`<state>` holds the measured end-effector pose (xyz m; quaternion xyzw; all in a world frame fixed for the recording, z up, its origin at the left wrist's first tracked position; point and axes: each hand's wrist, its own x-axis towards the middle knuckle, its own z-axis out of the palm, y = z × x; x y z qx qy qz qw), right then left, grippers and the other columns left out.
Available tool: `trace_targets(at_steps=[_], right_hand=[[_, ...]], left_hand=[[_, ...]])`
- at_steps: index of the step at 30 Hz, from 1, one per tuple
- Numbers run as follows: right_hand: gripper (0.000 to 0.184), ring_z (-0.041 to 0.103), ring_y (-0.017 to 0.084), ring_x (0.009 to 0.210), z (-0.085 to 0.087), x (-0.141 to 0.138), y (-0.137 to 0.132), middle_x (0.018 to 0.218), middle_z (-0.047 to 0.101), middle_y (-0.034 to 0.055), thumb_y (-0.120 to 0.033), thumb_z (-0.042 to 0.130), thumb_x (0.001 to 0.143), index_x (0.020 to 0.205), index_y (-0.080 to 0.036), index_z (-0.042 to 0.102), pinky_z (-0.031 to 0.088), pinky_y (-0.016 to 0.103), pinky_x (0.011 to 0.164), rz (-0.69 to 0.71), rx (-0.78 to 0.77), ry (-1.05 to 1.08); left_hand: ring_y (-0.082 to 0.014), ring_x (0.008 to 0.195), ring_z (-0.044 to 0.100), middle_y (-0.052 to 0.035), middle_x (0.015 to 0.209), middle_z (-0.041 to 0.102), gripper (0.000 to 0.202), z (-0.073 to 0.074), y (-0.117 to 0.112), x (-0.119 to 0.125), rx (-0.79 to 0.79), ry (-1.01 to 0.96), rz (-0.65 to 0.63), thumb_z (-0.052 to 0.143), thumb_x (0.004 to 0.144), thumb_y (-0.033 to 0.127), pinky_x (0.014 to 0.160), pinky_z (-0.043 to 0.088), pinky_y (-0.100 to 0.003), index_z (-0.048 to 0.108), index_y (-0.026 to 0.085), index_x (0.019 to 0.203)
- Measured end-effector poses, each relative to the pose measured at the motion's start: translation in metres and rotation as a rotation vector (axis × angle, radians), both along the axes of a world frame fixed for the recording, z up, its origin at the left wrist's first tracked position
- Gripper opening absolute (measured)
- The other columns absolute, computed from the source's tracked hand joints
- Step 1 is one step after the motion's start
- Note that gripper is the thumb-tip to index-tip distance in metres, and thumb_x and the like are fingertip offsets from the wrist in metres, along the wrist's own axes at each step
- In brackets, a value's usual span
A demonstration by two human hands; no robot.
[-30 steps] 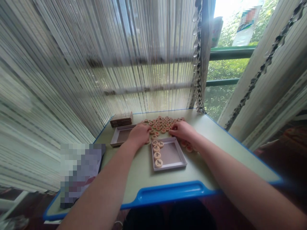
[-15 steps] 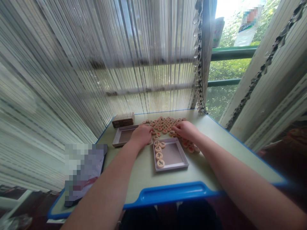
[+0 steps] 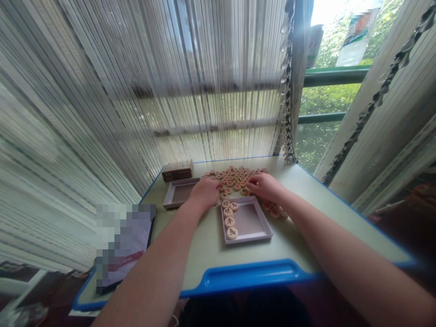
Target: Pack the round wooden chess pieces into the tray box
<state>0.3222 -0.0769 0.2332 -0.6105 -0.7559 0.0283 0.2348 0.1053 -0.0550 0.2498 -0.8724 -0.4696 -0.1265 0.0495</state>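
Note:
Many round wooden xiangqi pieces [image 3: 233, 178] lie in a dense cluster on the desk [image 3: 200, 247], with red characters on those I can make out. My left hand [image 3: 205, 193] rests palm down at the cluster's near left edge, its fingers hidden. My right hand [image 3: 264, 186] is curled over the cluster's right side, its fingertips among the pieces; whether it holds one is hidden. Below the hands is a shallow grey tray [image 3: 245, 221], with several pieces [image 3: 229, 221] in a column along its left side. More pieces [image 3: 274, 212] sit just beyond its right corner.
A second shallow tray [image 3: 180, 192] and a small cardboard box [image 3: 177, 170] stand at the far left of the desk. A pixelated flat item [image 3: 122, 245] lies at the left edge. Striped curtains [image 3: 170, 91] rise behind the desk, which has blue edging [image 3: 248, 274].
The whole view has drifted, so everything sits further right in the picture. Both hands stay at the cluster, with my right hand shifted slightly among the pieces. The tray's pieces have not visibly changed.

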Motion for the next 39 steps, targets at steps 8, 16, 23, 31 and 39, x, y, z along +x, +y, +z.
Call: trace_targets(at_steps=[8,16,23,31,39], right_hand=[[0.033,0.055,0.014,0.069,-0.001,0.000,0.000,0.075,0.063,0.0056,-0.038,0.047,0.083,0.067,-0.016,0.067,0.040,0.024,0.065,0.071,0.015,0.005],[0.026,0.057,0.017,0.084,-0.008,-0.003,0.001,0.089,0.064,0.0071,-0.035,0.053,0.080,0.087,-0.019,0.072,0.042,0.026,0.080,0.149,0.018,0.008],[0.031,0.059,0.016,0.085,0.008,0.004,-0.005,0.098,0.065,0.0031,-0.014,0.053,0.068,0.092,-0.022,0.071,0.044,0.023,0.079,0.053,-0.136,0.092],[0.023,0.058,0.018,0.091,0.007,0.006,-0.004,0.091,0.067,0.0024,-0.023,0.057,0.071,0.089,-0.023,0.071,0.043,0.027,0.083,0.054,-0.170,0.038],[0.021,0.059,0.014,0.072,0.010,0.012,-0.004,0.088,0.067,0.0013,-0.020,0.056,0.070,0.086,-0.021,0.069,0.044,0.021,0.063,0.029,-0.262,0.095]], left_hand=[[-0.0178,0.096,0.057,-0.0060,0.097,0.067,0.030,0.000,0.000,0.000,0.005,0.011,-0.007,0.040,0.083,0.019,0.091,0.042,-0.028,0.068,0.019,0.094],[-0.0185,0.094,0.058,-0.0065,0.096,0.066,0.029,0.001,-0.002,0.001,0.025,0.025,-0.019,0.040,0.084,0.019,0.090,0.043,-0.029,0.068,0.019,0.093],[-0.0186,0.095,0.059,-0.0052,0.100,0.066,0.031,-0.002,-0.001,-0.001,-0.054,0.014,-0.011,0.042,0.080,0.015,0.086,0.045,-0.028,0.067,0.023,0.097],[-0.0187,0.093,0.059,-0.0058,0.099,0.065,0.027,0.002,-0.004,-0.001,-0.050,-0.001,-0.047,0.044,0.083,0.028,0.083,0.045,-0.028,0.066,0.021,0.098],[-0.0191,0.095,0.058,-0.0052,0.097,0.066,0.024,-0.001,0.000,-0.002,-0.063,0.007,-0.019,0.051,0.081,0.031,0.087,0.043,-0.029,0.067,0.022,0.096]])
